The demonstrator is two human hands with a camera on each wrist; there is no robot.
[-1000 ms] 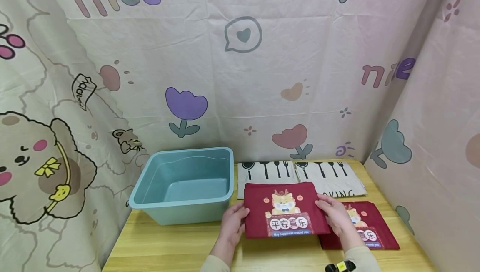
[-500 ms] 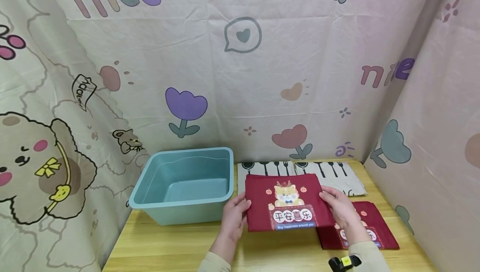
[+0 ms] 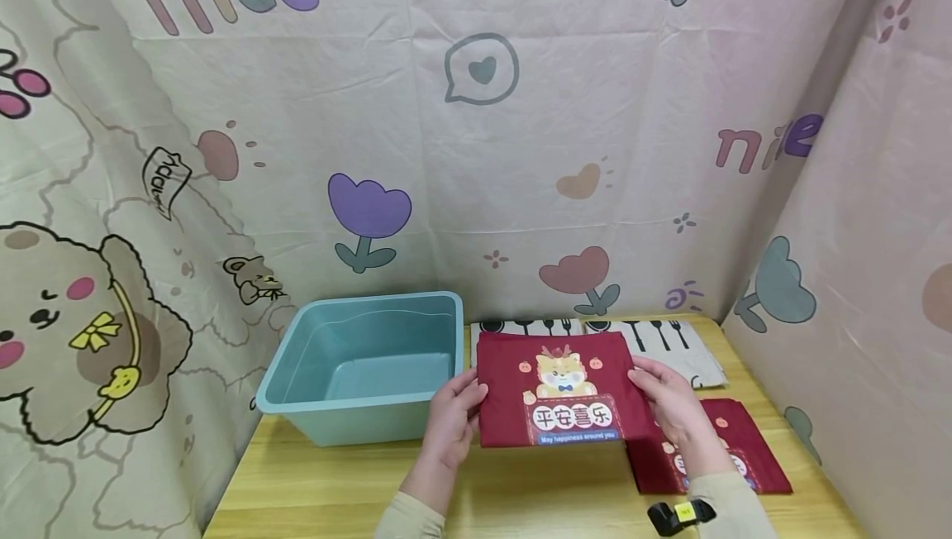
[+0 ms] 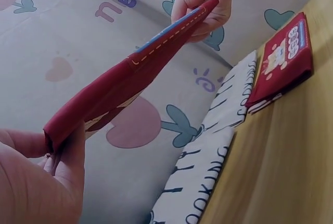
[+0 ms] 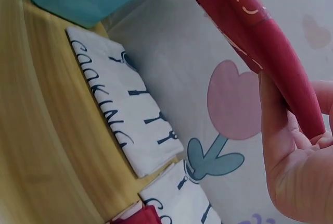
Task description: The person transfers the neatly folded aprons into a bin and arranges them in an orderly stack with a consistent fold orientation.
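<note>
The left hand pinches the left edge of a folded red cloth between thumb and fingers; the right hand pinches the right edge. The cloth is held above the worktop, its print facing the person: a cartoon animal, "平安喜乐" and "May happiness around you". A black strap on the right wrist bears a yellow label too small to read. Beyond that wrist, a second red cloth lies on the worktop, its similar lettering partly covered. Behind are two white cloths printed with utensils, the left one reading "COOKING", the right one partly hidden. A teal tub stands to the left. The backdrop reads "nice" twice.
</note>
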